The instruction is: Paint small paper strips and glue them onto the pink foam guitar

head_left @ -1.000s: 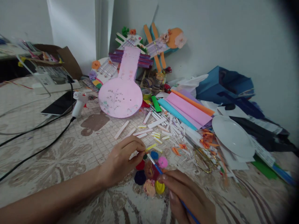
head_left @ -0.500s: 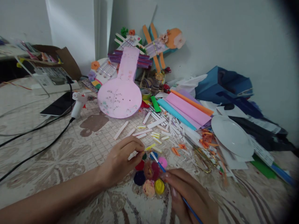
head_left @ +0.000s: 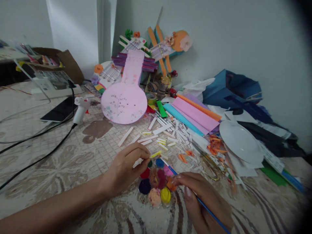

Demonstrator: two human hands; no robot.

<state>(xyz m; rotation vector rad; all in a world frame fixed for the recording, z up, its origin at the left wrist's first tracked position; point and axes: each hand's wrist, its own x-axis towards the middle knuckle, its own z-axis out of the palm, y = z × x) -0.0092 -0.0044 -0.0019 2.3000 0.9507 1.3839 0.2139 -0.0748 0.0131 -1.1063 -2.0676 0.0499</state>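
My left hand (head_left: pixel 124 167) pinches one end of a small paper strip (head_left: pixel 156 154) painted yellow, between thumb and forefinger. A thin paintbrush (head_left: pixel 209 212) with a blue handle is gripped by my right hand (head_left: pixel 207 198), its tip pointing up and left beside the strip. Below both hands' fingertips lies a round paint palette (head_left: pixel 154 178). Its wells hold red, green, blue, pink, orange, yellow, peach and dark purple paint, with brownish paint at the centre. Several white and yellow strips (head_left: pixel 162 129) are scattered just beyond.
A pink guitar-shaped craft piece (head_left: pixel 124 104) leans at the back, with other decorated pieces behind. A white glue gun (head_left: pixel 81 110) and a phone (head_left: pixel 59 109) are at left, with cables. Folded coloured paper (head_left: pixel 195 112), scissors (head_left: pixel 211 169), a white plate (head_left: pixel 241 141) and a blue bag (head_left: pixel 231 87) lie right.
The right hand has drawn the paintbrush a little to the right, uncovering the orange paint well. The left hand stays nearly where it was, still on the yellow strip.
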